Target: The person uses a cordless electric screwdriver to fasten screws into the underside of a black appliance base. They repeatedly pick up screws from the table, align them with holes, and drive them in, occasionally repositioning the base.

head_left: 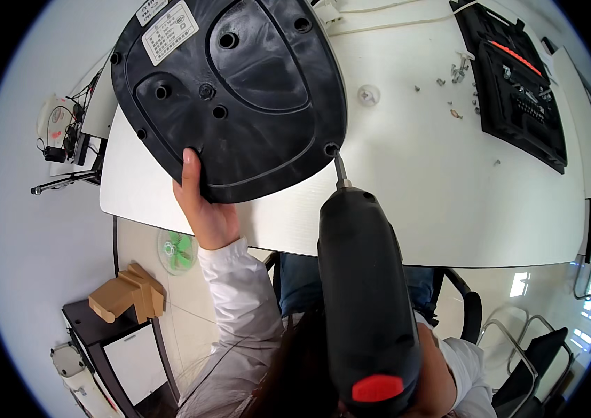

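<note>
A black plastic base (254,157) with rounded corners, several screw holes and white labels is tilted up over the white table. My left hand (206,212) grips its lower left edge, thumb on the near face and the other fingers mostly behind it. A black cordless screwdriver (365,285) with a red patch at its rear points at the base. Its metal bit (341,168) reaches the hole at the base's lower right corner; whether a screw sits there I cannot make out. My right hand (433,373) is under the screwdriver's body, holding it, with its fingers hidden.
On the white table (435,209) lie a clear round piece (368,95) and several loose screws (458,73). An open black tool case (518,90) stands at the right. A white cable (400,25) runs along the back. Below left are a green-bladed fan (178,251) and a cardboard box (125,296).
</note>
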